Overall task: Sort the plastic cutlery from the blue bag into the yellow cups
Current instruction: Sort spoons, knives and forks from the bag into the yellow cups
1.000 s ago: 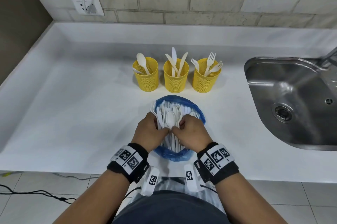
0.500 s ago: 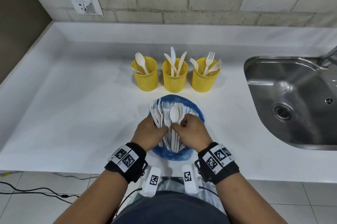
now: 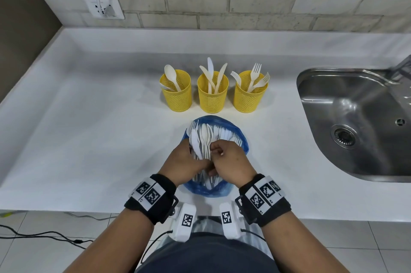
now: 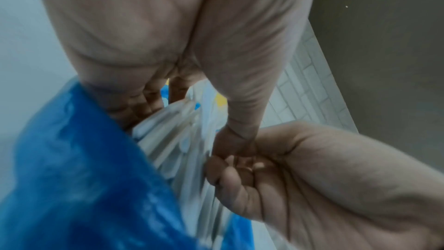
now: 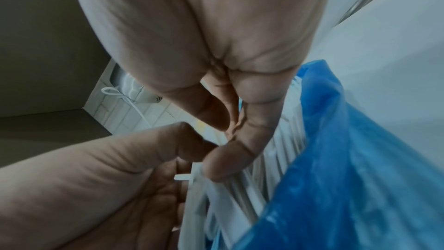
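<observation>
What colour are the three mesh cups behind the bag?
Yellow, all three cups, with a perforated mesh wall; clearest in the head view.

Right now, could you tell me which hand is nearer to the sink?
Right. The right hand is on the cutlery bundle's sink side; the left hand is beyond it.

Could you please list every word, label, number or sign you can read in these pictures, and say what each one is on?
No readable words or brand names appear anywhere.
Left wristband: black-and-white square code markers, plus tiny characters at the edge, too small to read.
Right wristband: the same, unreadable.
Two white wrist camera housings: one code marker each, no text.
Yellow cups, blue bag, wall socket: no print visible.
</observation>
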Available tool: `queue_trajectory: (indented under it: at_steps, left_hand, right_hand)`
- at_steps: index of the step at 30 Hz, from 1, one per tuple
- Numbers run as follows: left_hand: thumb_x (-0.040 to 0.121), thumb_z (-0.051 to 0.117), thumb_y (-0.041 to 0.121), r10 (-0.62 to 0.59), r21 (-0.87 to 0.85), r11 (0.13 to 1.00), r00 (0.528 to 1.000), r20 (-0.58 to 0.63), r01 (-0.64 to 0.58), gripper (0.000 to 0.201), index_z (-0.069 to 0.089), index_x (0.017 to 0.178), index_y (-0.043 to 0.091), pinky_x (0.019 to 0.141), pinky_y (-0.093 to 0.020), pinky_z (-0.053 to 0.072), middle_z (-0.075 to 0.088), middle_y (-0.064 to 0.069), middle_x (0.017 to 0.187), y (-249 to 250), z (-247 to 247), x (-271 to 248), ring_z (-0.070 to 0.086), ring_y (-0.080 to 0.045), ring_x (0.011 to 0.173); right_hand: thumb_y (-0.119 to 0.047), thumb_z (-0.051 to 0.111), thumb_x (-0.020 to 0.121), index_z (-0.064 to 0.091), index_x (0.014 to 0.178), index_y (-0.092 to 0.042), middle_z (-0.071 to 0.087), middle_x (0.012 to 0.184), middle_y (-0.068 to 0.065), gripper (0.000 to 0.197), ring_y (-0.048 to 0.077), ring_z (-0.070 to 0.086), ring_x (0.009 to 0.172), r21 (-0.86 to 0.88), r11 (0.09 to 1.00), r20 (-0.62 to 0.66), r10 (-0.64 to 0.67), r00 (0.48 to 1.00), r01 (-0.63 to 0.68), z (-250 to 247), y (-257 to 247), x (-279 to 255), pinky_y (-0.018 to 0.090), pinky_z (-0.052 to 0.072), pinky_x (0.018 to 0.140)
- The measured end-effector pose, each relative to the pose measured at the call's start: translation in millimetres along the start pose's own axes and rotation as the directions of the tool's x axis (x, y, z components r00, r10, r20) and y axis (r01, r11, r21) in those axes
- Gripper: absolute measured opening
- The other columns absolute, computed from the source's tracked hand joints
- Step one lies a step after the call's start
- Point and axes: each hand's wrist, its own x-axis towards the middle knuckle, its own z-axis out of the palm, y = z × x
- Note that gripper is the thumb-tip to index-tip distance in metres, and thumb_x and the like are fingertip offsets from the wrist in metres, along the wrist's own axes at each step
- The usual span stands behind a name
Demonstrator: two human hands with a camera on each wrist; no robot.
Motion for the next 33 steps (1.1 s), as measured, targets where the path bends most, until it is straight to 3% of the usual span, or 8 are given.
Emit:
queue_trajectory:
  at_steps: [5, 8, 13, 21, 26, 28, 31, 33]
  left_hand:
    - [0.077, 0.087, 0.029, 0.002, 0.069, 0.998, 0.992, -0.124, 0.006, 0.046, 0.058, 0.11, 0.041, 0.072, -0.004, 0.042, 0.068, 0.024, 0.098, -10.0, 4.7, 3.2, 0.061, 0.012, 0.092]
    - [0.077, 0.084, 0.021, -0.011, 0.125, 0.992, 0.985, -0.173, 0.033, 0.046, 0.057, 0.113, 0.031, 0.065, -0.003, 0.04, 0.063, 0.021, 0.095, -11.5, 5.0, 4.4, 0.059, 0.004, 0.087]
    - [0.08, 0.077, 0.021, -0.066, 0.144, 0.985, 0.977, -0.205, 0.097, 0.039, 0.057, 0.113, 0.027, 0.066, -0.009, 0.037, 0.061, 0.017, 0.095, -16.5, 1.0, 6.7, 0.057, -0.005, 0.087]
    - [0.084, 0.074, 0.021, -0.067, 0.135, 0.986, 0.976, -0.206, 0.096, 0.039, 0.052, 0.114, 0.033, 0.068, -0.01, 0.038, 0.059, 0.016, 0.098, -18.1, -6.8, 7.1, 0.054, 0.001, 0.085]
    - [0.084, 0.073, 0.018, -0.067, 0.124, 0.988, 0.979, -0.193, 0.092, 0.042, 0.057, 0.122, 0.027, 0.07, -0.011, 0.04, 0.063, 0.014, 0.104, -17.5, -6.3, 6.1, 0.059, -0.004, 0.09]
    - [0.085, 0.073, 0.017, -0.077, 0.117, 0.988, 0.979, -0.189, 0.1, 0.044, 0.056, 0.125, 0.025, 0.071, -0.013, 0.04, 0.062, 0.013, 0.105, -17.7, -5.7, 6.1, 0.059, -0.003, 0.091]
    - [0.087, 0.072, 0.016, -0.085, 0.116, 0.987, 0.979, -0.188, 0.108, 0.049, 0.053, 0.131, 0.023, 0.082, -0.023, 0.041, 0.062, 0.009, 0.113, -18.3, -5.4, 5.7, 0.059, -0.014, 0.102]
    - [0.086, 0.072, 0.016, -0.077, 0.135, 0.985, 0.978, -0.196, 0.105, 0.051, 0.052, 0.134, 0.02, 0.087, -0.025, 0.039, 0.062, 0.006, 0.118, -18.8, -5.3, 4.5, 0.057, -0.015, 0.106]
  right_hand:
    - [0.001, 0.043, 0.097, 0.071, 0.121, -0.006, 0.072, 0.117, 0.011, 0.037, 0.016, 0.06, 0.095, -0.067, 0.997, 0.043, -0.039, 0.998, 0.042, -2.0, -2.1, 0.5, 0.04, 0.054, 0.099]
    - [-0.004, 0.047, 0.096, 0.072, 0.105, -0.008, 0.069, 0.102, 0.001, 0.027, 0.019, 0.065, 0.092, -0.15, 0.988, -0.069, -0.052, 0.996, 0.041, -8.5, -0.9, 4.5, 0.031, 0.053, 0.087]
    - [-0.018, 0.053, 0.094, 0.057, 0.077, -0.005, 0.067, 0.081, 0.009, 0.022, 0.03, 0.066, 0.085, -0.391, 0.919, -0.12, -0.002, 0.993, -0.045, -22.9, 1.1, 13.3, 0.028, 0.038, 0.065]
    - [-0.035, 0.055, 0.101, 0.049, 0.128, 0.002, 0.066, 0.121, 0.02, 0.046, 0.035, 0.064, 0.111, -0.527, 0.846, -0.141, 0.006, 0.99, -0.08, -20.8, -13.5, 17.7, 0.034, 0.048, 0.083]
    - [-0.04, 0.054, 0.101, 0.048, 0.07, -0.015, 0.053, 0.07, -0.001, 0.04, 0.029, 0.068, 0.092, -0.554, 0.83, -0.078, 0.036, 0.996, -0.073, -17.6, -16.7, 21.8, 0.028, 0.039, 0.067]
    - [-0.045, 0.052, 0.101, 0.046, 0.065, -0.016, 0.057, 0.072, 0.0, 0.046, 0.027, 0.069, 0.091, -0.564, 0.823, -0.054, 0.04, 0.998, -0.063, -13.9, -17.2, 25.1, 0.027, 0.039, 0.067]
    - [-0.051, 0.052, 0.1, 0.06, 0.116, -0.003, 0.07, 0.11, 0.01, 0.051, 0.028, 0.068, 0.107, -0.567, 0.821, -0.058, 0.048, 0.997, -0.072, -7.2, -18.7, 29.7, 0.03, 0.048, 0.076]
    - [-0.054, 0.054, 0.098, 0.035, 0.147, 0.004, 0.067, 0.125, 0.01, 0.078, 0.028, 0.066, 0.115, -0.579, 0.809, -0.084, 0.065, 0.994, -0.102, -3.5, -21.1, 28.8, 0.034, 0.051, 0.085]
